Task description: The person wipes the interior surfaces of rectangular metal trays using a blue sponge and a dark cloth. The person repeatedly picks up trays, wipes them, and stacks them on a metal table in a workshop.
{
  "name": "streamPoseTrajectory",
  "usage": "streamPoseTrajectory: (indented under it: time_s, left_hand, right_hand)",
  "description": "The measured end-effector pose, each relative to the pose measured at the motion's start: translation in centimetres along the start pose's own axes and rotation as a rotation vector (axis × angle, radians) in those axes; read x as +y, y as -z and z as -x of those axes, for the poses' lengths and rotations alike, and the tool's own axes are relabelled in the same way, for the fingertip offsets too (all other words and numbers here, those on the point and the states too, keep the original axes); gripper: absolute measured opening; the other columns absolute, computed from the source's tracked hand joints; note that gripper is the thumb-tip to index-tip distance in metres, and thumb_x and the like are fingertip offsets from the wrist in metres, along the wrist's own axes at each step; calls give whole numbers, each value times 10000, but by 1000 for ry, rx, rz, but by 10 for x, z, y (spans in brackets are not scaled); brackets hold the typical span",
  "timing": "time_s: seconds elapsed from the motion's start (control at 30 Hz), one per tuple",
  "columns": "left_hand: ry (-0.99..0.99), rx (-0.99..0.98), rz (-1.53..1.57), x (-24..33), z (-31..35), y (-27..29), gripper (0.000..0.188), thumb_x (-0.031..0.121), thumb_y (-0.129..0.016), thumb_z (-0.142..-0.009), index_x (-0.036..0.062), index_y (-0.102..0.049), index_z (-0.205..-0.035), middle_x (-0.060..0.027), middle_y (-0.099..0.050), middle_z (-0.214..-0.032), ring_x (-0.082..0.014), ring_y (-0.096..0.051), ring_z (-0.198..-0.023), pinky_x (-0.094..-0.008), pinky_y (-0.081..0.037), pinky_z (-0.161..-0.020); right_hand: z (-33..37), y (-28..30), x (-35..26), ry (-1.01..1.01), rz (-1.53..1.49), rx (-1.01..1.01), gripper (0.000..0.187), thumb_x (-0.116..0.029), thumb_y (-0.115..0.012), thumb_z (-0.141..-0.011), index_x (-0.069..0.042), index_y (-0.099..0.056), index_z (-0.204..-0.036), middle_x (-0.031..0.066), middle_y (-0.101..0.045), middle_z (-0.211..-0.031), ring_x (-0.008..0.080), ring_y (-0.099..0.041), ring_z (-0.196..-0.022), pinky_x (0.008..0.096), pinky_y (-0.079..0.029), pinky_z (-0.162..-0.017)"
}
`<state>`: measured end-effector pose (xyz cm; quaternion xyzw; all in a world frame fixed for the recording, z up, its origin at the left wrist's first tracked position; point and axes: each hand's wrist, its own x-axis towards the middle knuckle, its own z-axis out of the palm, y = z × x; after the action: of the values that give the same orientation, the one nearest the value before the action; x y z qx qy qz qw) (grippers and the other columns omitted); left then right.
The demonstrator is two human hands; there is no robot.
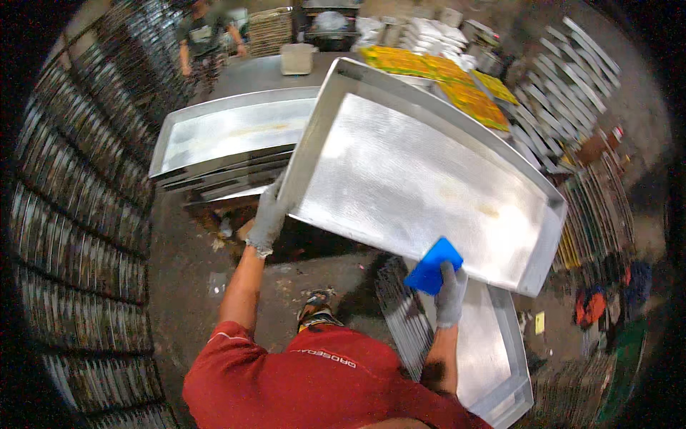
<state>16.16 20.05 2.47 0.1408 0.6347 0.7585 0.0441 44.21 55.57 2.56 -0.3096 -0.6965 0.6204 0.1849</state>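
A large shallow metal tray (407, 171) is held up at a slant in front of me. My left hand (267, 218), in a grey glove, is closed on its left edge; the fingers are partly hidden by the rim. At the tray's near edge, my gloved right hand (450, 297) grips a flat blue scraper (434, 266). Under and beside my right forearm, another metal tray (486, 343) tops a stack whose sides show. A second stack of trays (236, 136) stands to the left, partly behind the raised tray.
Tall racks packed with metal pieces (78, 250) line the left side. Another person (207, 39) stands at the far left by a dark table (246, 75) with a pale block on it. Yellow bags (436, 71) lie beyond the tray. Metal bars (564, 79) are piled at the far right.
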Motion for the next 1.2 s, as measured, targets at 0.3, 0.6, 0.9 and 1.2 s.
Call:
streamPoseTrajectory:
  time_s: [0.3,0.6,0.9,1.2]
  left_hand:
    - [11,323,-373,35,-126,290,635,160,-596,-800,21,-622,-1419,-75,-671,-828,-155,-572,-678,-326,-475,-617]
    - [222,439,-1258,19,-172,382,504,372,-525,-972,36,-685,-1313,-246,-747,-1032,-438,-714,-938,-500,-545,-857]
    - [170,478,-1837,50,-216,384,706,610,-528,-973,76,-535,-1435,-283,-661,-1258,-452,-651,-1151,-563,-509,-951]
    - [641,525,-1901,7,-335,396,823,737,-372,-990,166,-446,-1578,-127,-358,-1669,-328,-368,-1520,-752,-239,-1147]
  right_hand:
    - [-197,-336,-105,107,-156,-607,397,-351,-684,-989,42,-726,-1015,41,-721,-906,114,-616,-795,308,-513,-735]
    - [-255,-496,-98,98,224,-691,390,-367,-687,-989,19,-737,-1011,33,-700,-872,138,-622,-765,321,-514,-695]
    - [-255,-503,-66,16,-79,-730,374,-338,-669,-974,28,-714,-1030,25,-694,-876,120,-617,-763,315,-514,-705]
    - [-239,-492,-91,81,100,-677,346,-299,-679,-983,39,-713,-1052,12,-690,-878,107,-595,-744,310,-507,-685]
